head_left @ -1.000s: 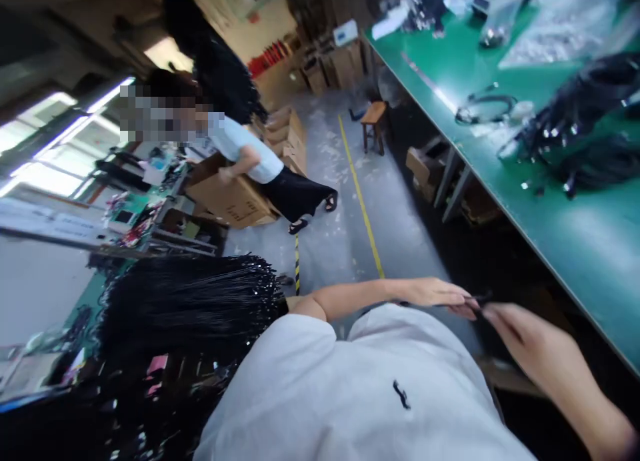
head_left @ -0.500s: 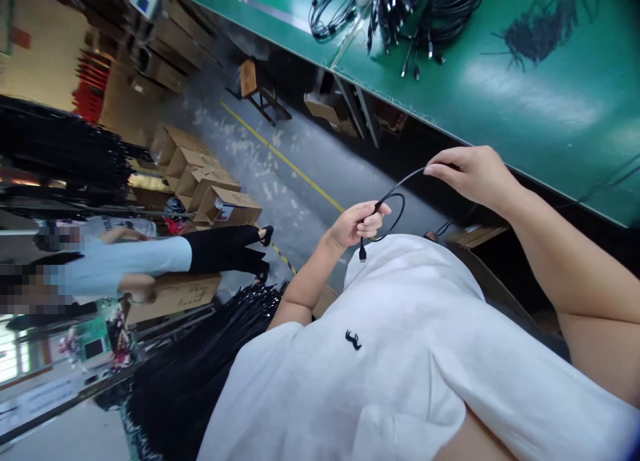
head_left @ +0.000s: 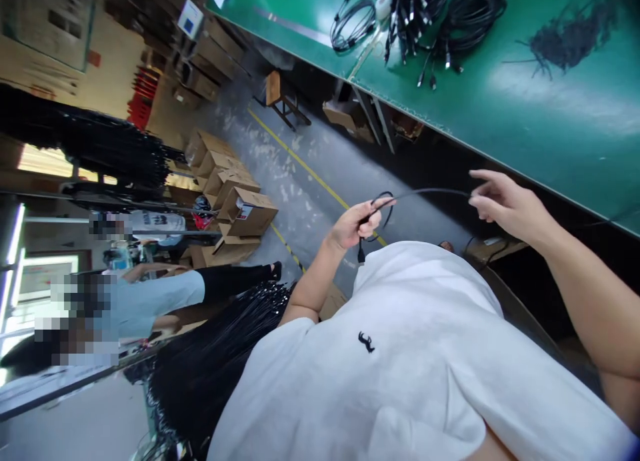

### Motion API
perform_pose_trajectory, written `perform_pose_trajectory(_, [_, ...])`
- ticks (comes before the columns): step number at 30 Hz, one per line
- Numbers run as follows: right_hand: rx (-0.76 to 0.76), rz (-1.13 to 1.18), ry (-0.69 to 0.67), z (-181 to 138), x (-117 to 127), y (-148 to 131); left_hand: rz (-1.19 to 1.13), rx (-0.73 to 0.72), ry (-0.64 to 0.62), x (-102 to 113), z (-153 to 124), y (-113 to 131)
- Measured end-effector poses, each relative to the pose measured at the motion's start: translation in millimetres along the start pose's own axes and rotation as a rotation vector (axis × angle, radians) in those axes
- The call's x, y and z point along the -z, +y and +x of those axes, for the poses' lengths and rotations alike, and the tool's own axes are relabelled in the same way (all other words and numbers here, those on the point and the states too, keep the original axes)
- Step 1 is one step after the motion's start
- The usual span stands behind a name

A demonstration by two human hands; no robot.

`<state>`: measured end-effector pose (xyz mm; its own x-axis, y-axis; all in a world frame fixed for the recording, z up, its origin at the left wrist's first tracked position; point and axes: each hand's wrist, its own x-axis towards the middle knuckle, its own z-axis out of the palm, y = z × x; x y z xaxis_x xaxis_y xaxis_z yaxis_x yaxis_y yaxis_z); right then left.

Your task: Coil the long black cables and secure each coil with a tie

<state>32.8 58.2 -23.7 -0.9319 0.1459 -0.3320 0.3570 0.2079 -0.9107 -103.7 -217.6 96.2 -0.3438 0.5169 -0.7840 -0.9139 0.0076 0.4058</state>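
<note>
A black USB cable (head_left: 430,190) runs between my two hands in front of my white shirt. My left hand (head_left: 354,225) is closed round it, with a small loop standing out above the fingers and the dark plug (head_left: 361,253) hanging below. To the right, my right hand (head_left: 505,204) has the cable at its thumb and bent fingers, while the index finger is stretched out away from it. Between the hands the cable bows slightly upward. Its course past my right hand is hidden.
A green table (head_left: 560,127) bears coiled cables (head_left: 470,17), a white roll (head_left: 383,6) and a heap of dark ties (head_left: 570,41). Cardboard boxes (head_left: 250,211), a wooden stool (head_left: 274,89) and hanging black cables (head_left: 215,354) stand leftward. A person in light blue (head_left: 155,294) is near.
My right hand has moved right, away from my left hand, and its index finger has lifted. The cable span is longer and the loop at my left hand smaller. The view has shifted.
</note>
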Motion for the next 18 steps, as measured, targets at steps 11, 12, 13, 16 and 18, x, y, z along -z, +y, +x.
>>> perform_pose_trajectory(11, [0.294, -0.174, -0.086, 40.5, -5.8, -41.6, 0.215, 0.225, -0.178, -23.2, 11.5, -33.3])
perform_pose_trajectory(12, [0.263, -0.109, -0.091, 39.3, -4.3, -30.5, 0.175, 0.143, -0.115, -21.8, 6.8, -28.4])
perform_pose_trajectory(13, [0.222, -0.041, -0.083, 36.7, -2.4, -16.6, 0.122, 0.020, -0.047, -20.5, 0.7, -21.3])
perform_pose_trajectory(16, [0.096, 0.007, -0.014, 19.0, 2.0, 32.6, -0.058, -0.442, 0.114, -17.5, -23.1, 7.7])
perform_pose_trajectory(18, [0.078, -0.139, -0.023, -0.9, -0.8, 56.9, -0.126, -0.616, 0.153, -16.0, -35.6, 24.5])
